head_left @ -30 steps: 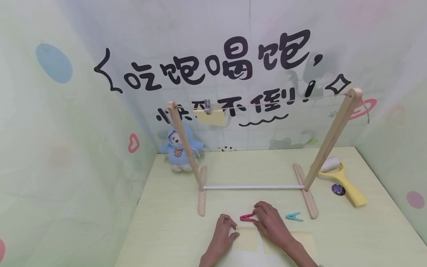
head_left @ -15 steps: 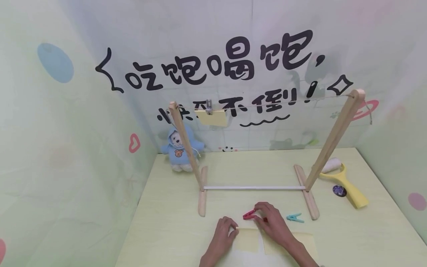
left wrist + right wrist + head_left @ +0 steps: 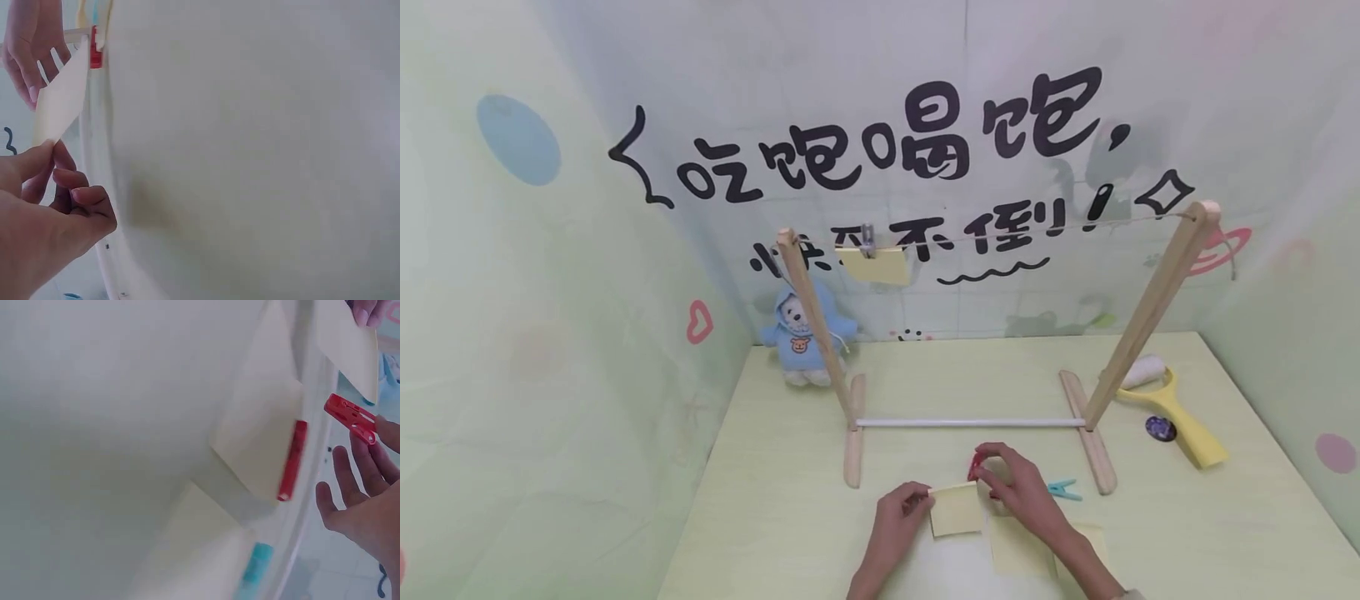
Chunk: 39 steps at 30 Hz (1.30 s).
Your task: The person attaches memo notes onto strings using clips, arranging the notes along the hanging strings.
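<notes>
My left hand (image 3: 895, 518) pinches a pale yellow sticky note (image 3: 955, 510) by its left edge, lifted off the table and tilted. In my right hand (image 3: 1026, 493) is a red clothespin (image 3: 975, 467), pinched between thumb and fingers close to the note's upper right corner. The right wrist view shows that clothespin (image 3: 351, 417) apart from the note (image 3: 351, 350). A second red clothespin (image 3: 292, 460) lies by a sticky note (image 3: 259, 425) on the table, mostly hidden by my right hand in the head view. Another sticky note (image 3: 1092, 540) lies partly under my right forearm.
Beyond the hands stands a wooden frame (image 3: 1142, 317) with a string across its top. A clip (image 3: 868, 237) holds a yellow note (image 3: 876, 267) on the string. A teal clothespin (image 3: 1064, 489), yellow-handled roller (image 3: 1187, 421), dark oval object (image 3: 1161, 428) and plush toy (image 3: 801, 342) surround it.
The left hand has raised the sticky note off the table. The right hand has lifted the red clothespin, turned it and brought it to the note's upper right corner.
</notes>
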{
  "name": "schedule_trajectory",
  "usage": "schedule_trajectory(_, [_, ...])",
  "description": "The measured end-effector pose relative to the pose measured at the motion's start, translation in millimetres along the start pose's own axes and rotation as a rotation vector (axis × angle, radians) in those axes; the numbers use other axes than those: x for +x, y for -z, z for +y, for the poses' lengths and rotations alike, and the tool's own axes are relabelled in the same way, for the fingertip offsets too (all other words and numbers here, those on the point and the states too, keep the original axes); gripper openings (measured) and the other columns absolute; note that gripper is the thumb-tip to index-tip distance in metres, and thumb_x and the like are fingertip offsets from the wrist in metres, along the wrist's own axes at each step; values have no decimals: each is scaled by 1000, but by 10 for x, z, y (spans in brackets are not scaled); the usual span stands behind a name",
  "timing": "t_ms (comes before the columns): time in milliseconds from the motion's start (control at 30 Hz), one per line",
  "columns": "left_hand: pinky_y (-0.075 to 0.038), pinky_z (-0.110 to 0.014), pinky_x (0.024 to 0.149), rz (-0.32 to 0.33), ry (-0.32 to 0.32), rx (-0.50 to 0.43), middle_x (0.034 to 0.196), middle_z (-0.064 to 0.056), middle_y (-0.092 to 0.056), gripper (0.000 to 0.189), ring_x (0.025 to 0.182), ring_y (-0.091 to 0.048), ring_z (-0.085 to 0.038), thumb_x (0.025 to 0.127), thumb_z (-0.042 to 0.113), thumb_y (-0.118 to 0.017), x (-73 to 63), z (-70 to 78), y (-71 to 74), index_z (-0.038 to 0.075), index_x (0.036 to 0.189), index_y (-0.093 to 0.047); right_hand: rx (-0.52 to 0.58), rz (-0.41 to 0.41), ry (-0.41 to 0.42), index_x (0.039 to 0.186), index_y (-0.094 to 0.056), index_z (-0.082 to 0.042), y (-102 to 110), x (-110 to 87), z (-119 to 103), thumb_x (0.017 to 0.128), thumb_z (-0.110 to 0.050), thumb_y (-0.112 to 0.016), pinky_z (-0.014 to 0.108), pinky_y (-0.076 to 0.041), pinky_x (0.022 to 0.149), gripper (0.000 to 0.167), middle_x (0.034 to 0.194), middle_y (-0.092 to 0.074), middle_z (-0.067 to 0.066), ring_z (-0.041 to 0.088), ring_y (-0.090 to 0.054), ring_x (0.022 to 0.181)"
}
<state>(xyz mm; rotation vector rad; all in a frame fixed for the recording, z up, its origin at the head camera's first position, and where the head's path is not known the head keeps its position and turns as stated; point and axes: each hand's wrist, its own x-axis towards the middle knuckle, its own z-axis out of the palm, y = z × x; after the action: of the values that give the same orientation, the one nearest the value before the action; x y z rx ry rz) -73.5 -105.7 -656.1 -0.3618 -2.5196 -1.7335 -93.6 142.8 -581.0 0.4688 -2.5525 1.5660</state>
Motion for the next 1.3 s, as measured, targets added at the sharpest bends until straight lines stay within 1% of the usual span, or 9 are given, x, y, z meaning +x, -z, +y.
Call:
schedule_trajectory(100, [-59,-23,74,37,25,-36,97,11,-77,17,86,-67,1,106,30,-75,120,55,2,15,111,-81,-79,49,116,128,-72,2,169,94,-106,97,1,-79,23,-63,84,32,112,-78,6,20,-77,99])
schedule_trajectory(167, [-57,-22,72,92,-68,-58,98,9,-76,17,85,-66,-2,108,29,-72,249,97,12,15,112,-81,-130,87,218,125,-74,0,308,190,-207,92,6,-80,16,-55,97,34,109,-79,5,25,-76,105])
schedule_trajectory(300, [-52,-22,72,146,-86,-100,99,-4,-70,17,85,-61,-8,108,21,-72,507,678,175,6,111,-79,-134,105,359,123,-73,-3,628,416,-487,87,15,-80,6,-42,106,41,111,-78,7,26,-72,110])
schedule_trajectory(400, [-50,-20,77,138,18,-117,101,-10,-67,19,88,-57,-7,106,18,-73,691,1212,340,0,112,-78,-141,100,419,122,-73,-1,852,563,-732,83,18,-81,6,-37,111,44,120,-74,12,21,-66,118])
schedule_trajectory(533, [-45,-17,77,138,35,-128,100,-10,-64,18,85,-53,-5,106,14,-73,937,1580,478,-1,115,-79,-164,108,485,118,-74,2,1084,721,-1052,78,20,-83,8,-35,115,45,129,-66,18,17,-58,128])
schedule_trajectory(833, [-40,-20,65,162,-96,-126,78,1,-60,19,70,-49,-7,106,14,-74,1401,2248,762,-2,113,-81,-162,139,617,114,-77,3,1457,1059,-1799,78,19,-84,19,-38,120,41,134,-63,23,12,-53,137])
schedule_trajectory(1033, [-35,-20,55,151,-125,-241,65,8,-55,22,60,-49,-6,108,13,-70,1639,2596,911,-6,116,-78,-188,200,679,110,-77,7,1608,1326,-2284,80,21,-84,24,-39,119,34,131,-64,27,8,-52,136])
schedule_trajectory(1200, [-26,-20,47,138,-131,-373,53,9,-51,24,49,-46,-6,110,14,-68,1746,2765,982,-8,116,-75,-232,254,662,109,-76,13,1681,1550,-2554,88,12,-84,24,-40,116,22,130,-64,30,9,-51,133])
schedule_trajectory(1300, [-26,-20,44,134,-144,-402,50,8,-50,25,45,-44,-6,111,15,-67,1772,2823,987,-8,116,-73,-227,289,648,109,-76,14,1690,1648,-2645,89,11,-83,22,-40,113,21,128,-63,31,9,-52,132])
